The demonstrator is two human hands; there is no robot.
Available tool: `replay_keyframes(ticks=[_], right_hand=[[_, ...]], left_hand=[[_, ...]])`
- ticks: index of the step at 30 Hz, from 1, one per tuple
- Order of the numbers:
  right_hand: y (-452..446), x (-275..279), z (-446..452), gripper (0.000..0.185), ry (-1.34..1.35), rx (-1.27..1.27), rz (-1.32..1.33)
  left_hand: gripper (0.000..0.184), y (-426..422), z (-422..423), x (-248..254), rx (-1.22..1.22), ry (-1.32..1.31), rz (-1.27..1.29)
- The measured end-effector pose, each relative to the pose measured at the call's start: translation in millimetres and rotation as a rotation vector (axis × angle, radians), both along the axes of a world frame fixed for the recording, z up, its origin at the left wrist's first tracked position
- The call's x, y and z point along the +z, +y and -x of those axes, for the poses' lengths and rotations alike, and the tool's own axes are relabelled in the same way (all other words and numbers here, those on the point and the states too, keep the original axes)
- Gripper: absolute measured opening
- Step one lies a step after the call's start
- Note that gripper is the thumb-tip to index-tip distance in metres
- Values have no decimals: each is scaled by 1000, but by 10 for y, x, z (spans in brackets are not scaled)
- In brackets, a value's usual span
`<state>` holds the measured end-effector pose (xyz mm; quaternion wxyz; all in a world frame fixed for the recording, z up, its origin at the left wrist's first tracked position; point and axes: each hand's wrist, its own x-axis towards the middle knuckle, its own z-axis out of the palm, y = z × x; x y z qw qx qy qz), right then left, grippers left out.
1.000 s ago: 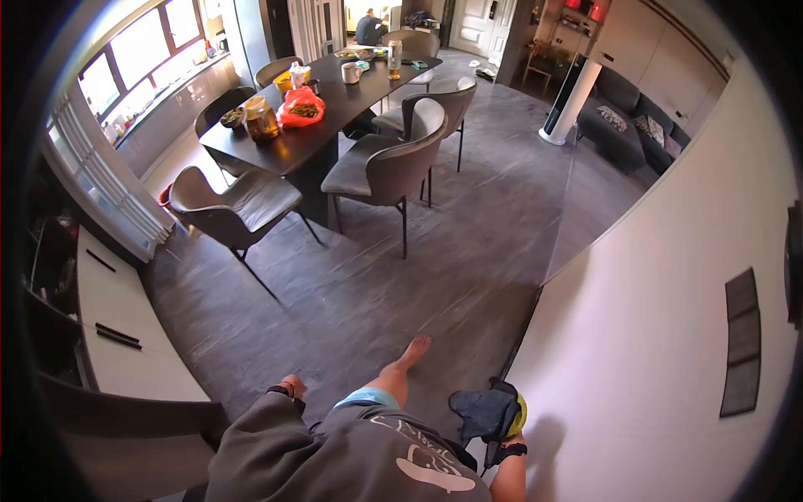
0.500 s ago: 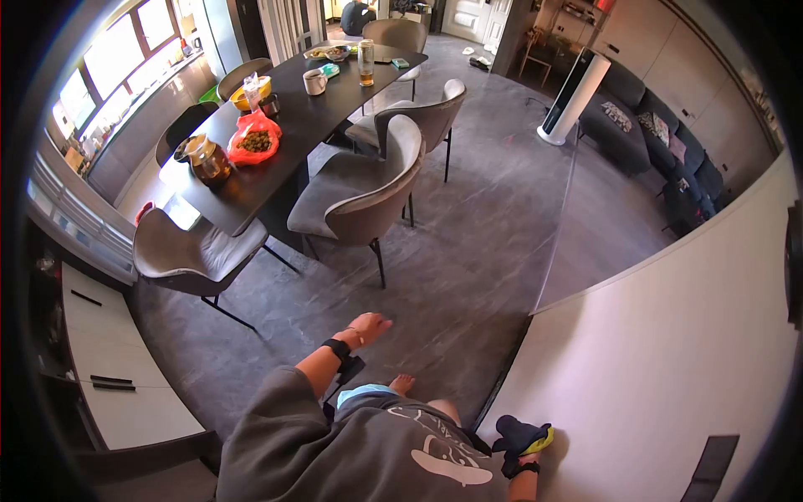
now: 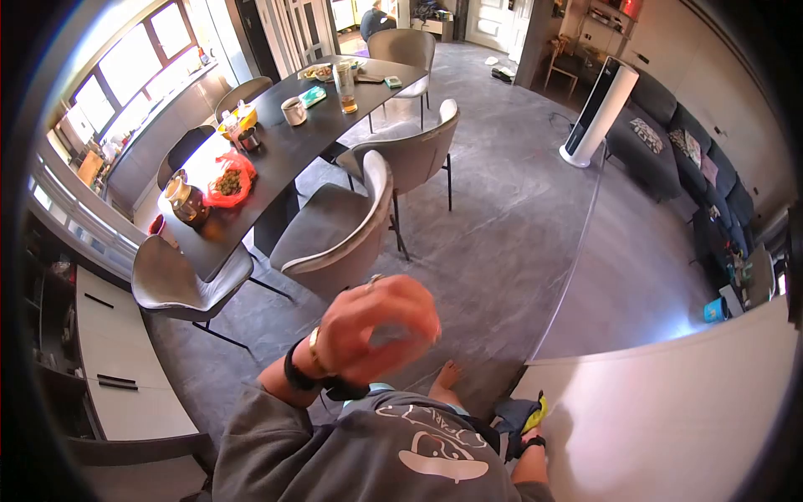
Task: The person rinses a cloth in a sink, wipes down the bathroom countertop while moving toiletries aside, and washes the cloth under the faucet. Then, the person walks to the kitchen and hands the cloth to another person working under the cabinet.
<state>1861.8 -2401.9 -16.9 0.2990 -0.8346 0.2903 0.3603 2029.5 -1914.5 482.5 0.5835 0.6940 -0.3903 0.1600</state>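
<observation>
My left hand point(image 3: 381, 326) is raised in front of my chest, over the floor behind the grey chairs. Its fingers curl round to the thumb in a loop, and I see nothing held in it. A dark band and a thin bracelet circle the wrist. Low at my right side, my right hand point(image 3: 530, 436) is closed on a dark grey and yellow cloth point(image 3: 520, 413). The cloth hangs beside the pale wall panel point(image 3: 636, 418); most of that hand's fingers are hidden.
A dark dining table point(image 3: 288, 155) holds a jug point(image 3: 186, 203), a red plastic bag point(image 3: 230, 182), a mug point(image 3: 294, 111) and a tall glass point(image 3: 345, 89). Grey chairs point(image 3: 335, 238) surround it. A white tower appliance point(image 3: 599, 113) stands near the sofa point(image 3: 640, 155). Another person point(image 3: 378, 21) sits far back.
My left hand has risen closer to the camera, its fingers now curled into a loop. My right hand still grips the cloth by the panel. The view has shifted, and one foot is further forward.
</observation>
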Motion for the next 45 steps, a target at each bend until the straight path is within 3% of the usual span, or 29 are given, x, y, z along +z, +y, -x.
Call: replay_keyframes(ticks=[1,3,5,6,7,8,12,15,22,24,26,28,29,31,32,33,34,36,39,41,42,43,44,45], right_hand=[[-73,28,-275,42,-17,-5,-8],[-193,77,-817,42,-53,-8,-28],[-275,138,-1265,42,-73,-20,-55],[-289,175,-1478,42,-82,-23,-66],[-282,213,-1668,43,-90,-29,-71],[-291,242,-1833,43,-98,-31,-86],[-413,211,-2280,43,-88,-47,-101],[-561,183,-2438,44,-62,-77,-105],[-838,282,-2853,45,6,-218,-89],[-857,409,-3058,45,1,-287,-99],[-894,549,-3302,45,-18,-357,-114],[-937,679,-3499,46,-50,-430,-130],[-970,737,-3585,46,-67,-469,-142],[-1034,827,-3690,46,-109,-545,-149],[-1062,886,-3691,46,-125,-588,-148],[-1077,935,-3723,47,-141,-627,-148],[-1077,969,-3753,47,-151,-670,-143],[-1123,1013,-3787,47,-165,-749,-142],[-1257,968,-3754,48,-164,-849,-138],[-1418,892,-3738,48,-148,-887,-131],[-1517,827,-3718,48,-136,-911,-130],[-1646,747,-3744,48,-129,-934,-132],[-1767,679,-3796,48,-126,-949,-137],[-1900,621,-3897,49,-129,-960,-144]], left_hand=[[10,-129,-65,177,-89,-49,100],[24,-281,-330,459,-302,-408,-107],[43,-797,-378,324,-139,-561,469],[43,-879,-485,312,-135,-557,461],[44,-932,-575,307,-292,-546,466],[61,-993,-669,288,-447,-536,472],[57,-1434,-843,17,-250,-435,609],[64,-1551,-1313,-58,-375,-336,618],[85,-1622,-2603,218,-935,77,608],[92,-1694,-3122,381,-941,57,531],[53,-1843,-3884,447,-613,-230,367],[71,-1943,-4454,113,-735,99,118],[66,-1980,-4655,-90,-596,262,-64],[51,-2109,-5044,-820,-119,75,-536],[51,-2088,-5198,-1032,0,176,-1018],[46,-1994,-5328,-1505,81,119,-1304],[39,-1919,-5479,-2028,17,295,-1644],[38,-1591,-5623,-2757,-80,623,-1470],[37,-1062,-5472,-3818,95,813,-1170],[36,-713,-5169,-4430,260,935,-1171],[35,-592,-5090,-4574,245,1062,-1335],[35,-642,-4941,-4348,384,1225,-1446],[35,-623,-4805,-4464,421,1235,-1433],[32,-541,-4639,-4693,304,1161,-1520]])
